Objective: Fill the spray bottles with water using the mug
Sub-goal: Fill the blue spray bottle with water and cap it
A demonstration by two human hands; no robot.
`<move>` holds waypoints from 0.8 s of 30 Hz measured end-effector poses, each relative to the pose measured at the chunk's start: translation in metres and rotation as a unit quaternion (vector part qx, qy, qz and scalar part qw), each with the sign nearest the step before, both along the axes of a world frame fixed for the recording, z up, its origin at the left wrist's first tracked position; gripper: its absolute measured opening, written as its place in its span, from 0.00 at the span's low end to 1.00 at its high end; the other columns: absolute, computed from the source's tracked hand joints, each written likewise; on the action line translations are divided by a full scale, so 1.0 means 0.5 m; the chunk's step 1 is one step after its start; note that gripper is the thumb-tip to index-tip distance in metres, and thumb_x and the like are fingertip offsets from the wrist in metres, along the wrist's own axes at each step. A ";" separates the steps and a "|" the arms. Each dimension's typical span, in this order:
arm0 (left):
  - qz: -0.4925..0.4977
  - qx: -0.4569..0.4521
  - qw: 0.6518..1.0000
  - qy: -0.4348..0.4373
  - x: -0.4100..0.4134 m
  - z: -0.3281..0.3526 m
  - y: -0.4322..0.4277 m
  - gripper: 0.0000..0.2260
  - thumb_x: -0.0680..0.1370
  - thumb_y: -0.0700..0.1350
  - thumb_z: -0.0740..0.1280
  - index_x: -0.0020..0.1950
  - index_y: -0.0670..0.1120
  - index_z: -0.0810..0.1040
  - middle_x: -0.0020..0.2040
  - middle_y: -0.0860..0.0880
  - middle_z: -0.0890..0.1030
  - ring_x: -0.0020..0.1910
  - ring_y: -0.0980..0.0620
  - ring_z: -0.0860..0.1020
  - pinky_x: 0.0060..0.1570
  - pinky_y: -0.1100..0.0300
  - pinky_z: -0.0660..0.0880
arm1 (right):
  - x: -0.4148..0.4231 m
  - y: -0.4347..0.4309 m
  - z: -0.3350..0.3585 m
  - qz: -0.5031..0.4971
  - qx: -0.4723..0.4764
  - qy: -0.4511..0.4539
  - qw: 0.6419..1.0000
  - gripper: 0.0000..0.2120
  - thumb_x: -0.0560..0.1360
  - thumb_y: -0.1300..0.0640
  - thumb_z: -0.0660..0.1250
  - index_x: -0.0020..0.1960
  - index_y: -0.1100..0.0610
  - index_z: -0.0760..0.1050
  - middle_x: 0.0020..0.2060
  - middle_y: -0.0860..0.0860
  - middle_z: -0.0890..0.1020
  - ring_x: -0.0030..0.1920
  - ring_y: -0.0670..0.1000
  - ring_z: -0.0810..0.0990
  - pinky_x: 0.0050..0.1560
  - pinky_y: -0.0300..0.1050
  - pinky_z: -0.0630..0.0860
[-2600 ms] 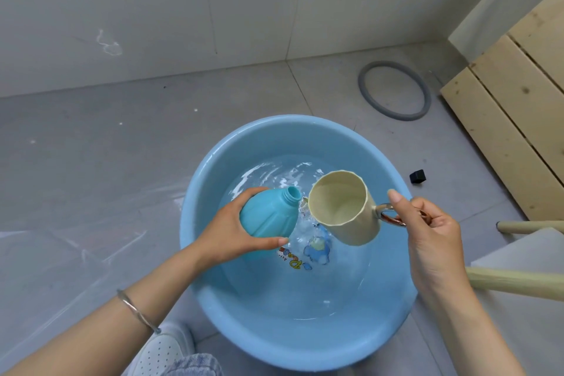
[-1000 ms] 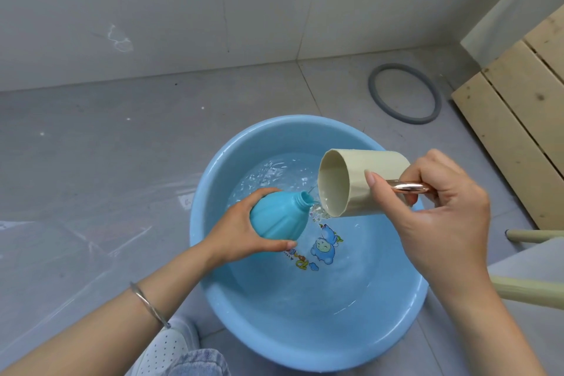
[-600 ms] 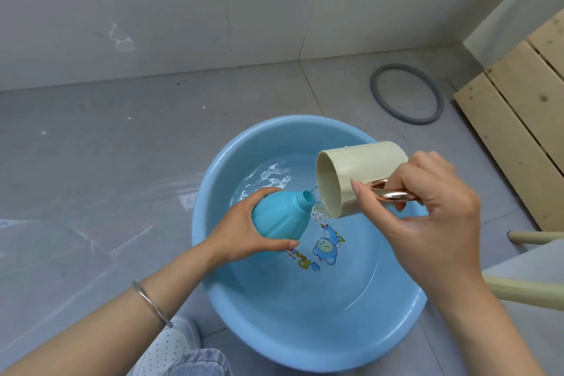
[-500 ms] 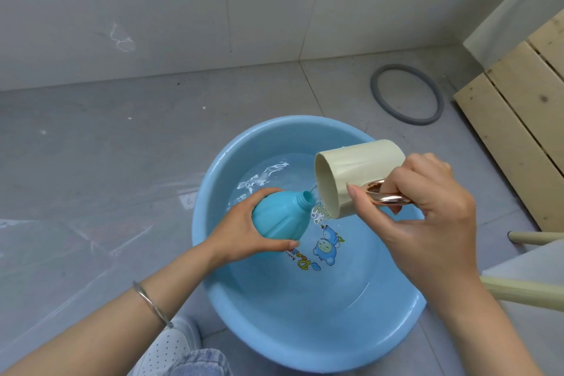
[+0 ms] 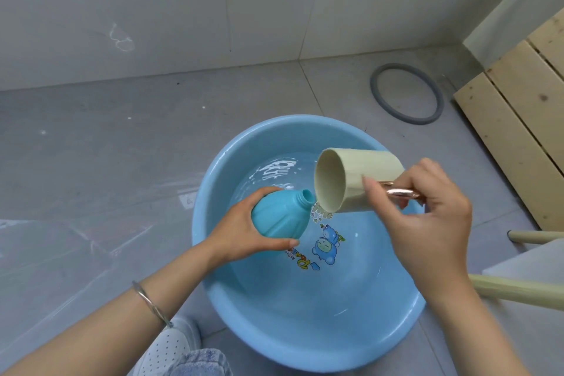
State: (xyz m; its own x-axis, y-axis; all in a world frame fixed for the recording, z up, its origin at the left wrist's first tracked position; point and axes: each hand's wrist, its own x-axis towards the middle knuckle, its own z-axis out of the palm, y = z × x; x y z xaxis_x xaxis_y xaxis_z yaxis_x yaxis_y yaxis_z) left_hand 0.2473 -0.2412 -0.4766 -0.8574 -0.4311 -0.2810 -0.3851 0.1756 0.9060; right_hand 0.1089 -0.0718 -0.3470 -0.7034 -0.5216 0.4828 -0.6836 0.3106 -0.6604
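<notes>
A teal spray bottle (image 5: 279, 214) without its spray head is tilted over the blue basin (image 5: 274, 333), its open neck pointing right. My left hand (image 5: 244, 230) grips the bottle's body. My right hand (image 5: 427, 217) holds the copper handle of a cream mug (image 5: 354, 181). The mug lies almost on its side, mouth facing left, its lip right beside the bottle's neck. Water drips from the mug's lip past the neck into the basin. Shallow water covers the basin floor with its cartoon print.
The basin sits on a grey tiled floor near a wall. A grey rubber ring (image 5: 407, 93) lies behind it at the right. Wooden planks (image 5: 525, 119) stand at the far right. Pale green furniture legs (image 5: 518, 288) jut in at the lower right. My shoe (image 5: 171, 348) is below.
The mug has gone from nearly upright beside the bottle to tipped almost horizontal at its neck, and its contents have poured out. My left hand has kept the bottle in place.
</notes>
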 end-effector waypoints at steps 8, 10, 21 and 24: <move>0.006 0.010 1.000 0.002 -0.002 -0.002 -0.001 0.38 0.55 0.63 0.80 0.63 0.64 0.72 0.58 0.66 0.77 0.57 0.64 0.76 0.58 0.64 0.73 | -0.066 0.061 -0.160 -0.121 0.097 -0.145 0.977 0.21 0.70 0.60 0.74 0.29 0.61 0.63 0.28 0.53 0.66 0.31 0.50 0.63 0.33 0.38 0.59; 0.007 0.011 1.000 -0.002 -0.001 -0.003 -0.001 0.38 0.55 0.62 0.81 0.64 0.63 0.72 0.58 0.64 0.78 0.57 0.63 0.77 0.58 0.63 0.74 | -0.066 0.069 -0.190 -0.122 0.114 -0.153 0.974 0.21 0.70 0.60 0.74 0.29 0.60 0.63 0.27 0.52 0.66 0.30 0.50 0.63 0.32 0.39 0.59; 0.009 0.009 1.000 0.000 -0.001 -0.004 0.001 0.38 0.55 0.63 0.80 0.63 0.64 0.72 0.58 0.63 0.78 0.57 0.63 0.77 0.59 0.61 0.75 | -0.067 0.071 -0.240 -0.112 0.154 -0.175 0.966 0.21 0.69 0.59 0.74 0.28 0.60 0.63 0.27 0.51 0.66 0.30 0.51 0.64 0.33 0.44 0.58; 0.009 0.009 1.000 0.002 0.000 -0.004 0.001 0.38 0.55 0.63 0.80 0.63 0.63 0.72 0.58 0.64 0.78 0.57 0.63 0.77 0.59 0.61 0.75 | -0.067 0.069 -0.241 -0.111 0.162 -0.179 0.964 0.21 0.69 0.59 0.74 0.29 0.62 0.64 0.27 0.51 0.66 0.31 0.52 0.65 0.33 0.45 0.58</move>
